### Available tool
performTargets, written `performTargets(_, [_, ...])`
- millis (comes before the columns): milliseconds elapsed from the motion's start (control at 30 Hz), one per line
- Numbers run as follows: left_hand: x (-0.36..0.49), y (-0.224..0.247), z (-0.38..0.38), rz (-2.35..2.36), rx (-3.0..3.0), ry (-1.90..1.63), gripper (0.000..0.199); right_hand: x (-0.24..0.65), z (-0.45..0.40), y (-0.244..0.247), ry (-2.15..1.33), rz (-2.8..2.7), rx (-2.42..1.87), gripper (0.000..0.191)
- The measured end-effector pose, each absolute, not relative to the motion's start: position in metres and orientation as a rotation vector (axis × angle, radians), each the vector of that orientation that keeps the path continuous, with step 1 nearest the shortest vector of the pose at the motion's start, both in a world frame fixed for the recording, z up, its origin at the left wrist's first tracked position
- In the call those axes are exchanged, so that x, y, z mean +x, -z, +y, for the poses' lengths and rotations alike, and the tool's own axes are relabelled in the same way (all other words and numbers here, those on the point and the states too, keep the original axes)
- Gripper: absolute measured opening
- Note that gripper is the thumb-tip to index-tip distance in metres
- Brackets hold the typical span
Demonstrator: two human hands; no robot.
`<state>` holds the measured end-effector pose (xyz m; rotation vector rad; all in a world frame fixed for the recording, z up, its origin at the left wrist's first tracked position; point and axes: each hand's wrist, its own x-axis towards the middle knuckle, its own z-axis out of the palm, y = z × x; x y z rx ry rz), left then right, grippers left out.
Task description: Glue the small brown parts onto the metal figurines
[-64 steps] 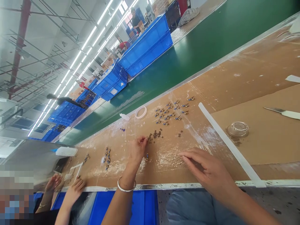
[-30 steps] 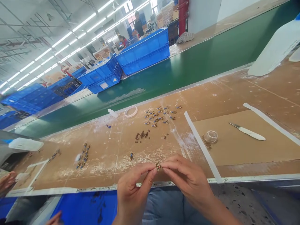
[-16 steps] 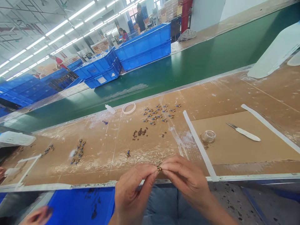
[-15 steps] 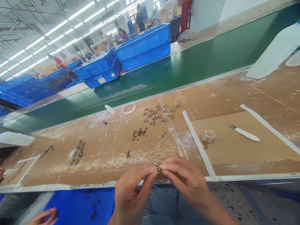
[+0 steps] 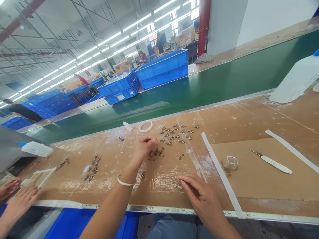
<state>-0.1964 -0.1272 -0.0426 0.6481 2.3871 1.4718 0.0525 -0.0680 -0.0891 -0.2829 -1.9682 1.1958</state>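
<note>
My left hand (image 5: 144, 146) reaches forward to the near left edge of a group of small blue-and-gold metal pieces (image 5: 171, 132). Its fingers are pinched, and a bit of one such piece shows at the fingertips. Closer to me, my right hand (image 5: 199, 191) hovers low over the cardboard-covered bench, thumb and fingers together; whatever they hold, if anything, is too small to make out. Between the hands lie a pile of small brown discs (image 5: 156, 152) and two loose discs. A single blue-and-gold piece (image 5: 143, 174) lies beside my left forearm.
At right, a white-handled knife (image 5: 276, 164) and a clear cup (image 5: 231, 163) lie on taped cardboard (image 5: 249, 186). A tape roll (image 5: 146, 126) and small white bottle (image 5: 127, 126) sit behind. Another person's hands (image 5: 22, 199) work at far left. Beyond runs a green belt (image 5: 224, 79) with blue crates (image 5: 163, 69).
My hands have parted from their shared hold on a small piece. The left has gone forward to the group; the right has stayed near the front edge. The view has tilted up.
</note>
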Motion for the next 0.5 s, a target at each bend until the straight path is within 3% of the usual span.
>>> performTargets(233, [-0.235, 0.068, -0.109, 2.473, 0.618, -1.352, 0.017, 0.053, -0.067, 0.094, -1.142, -2.008, -0.287, 0.018])
performTargets(500, [-0.189, 0.051, -0.19, 2.678, 0.716, -1.061, 0.015, 0.054, -0.069, 0.096, -1.074, -2.041, -0.28, 0.014])
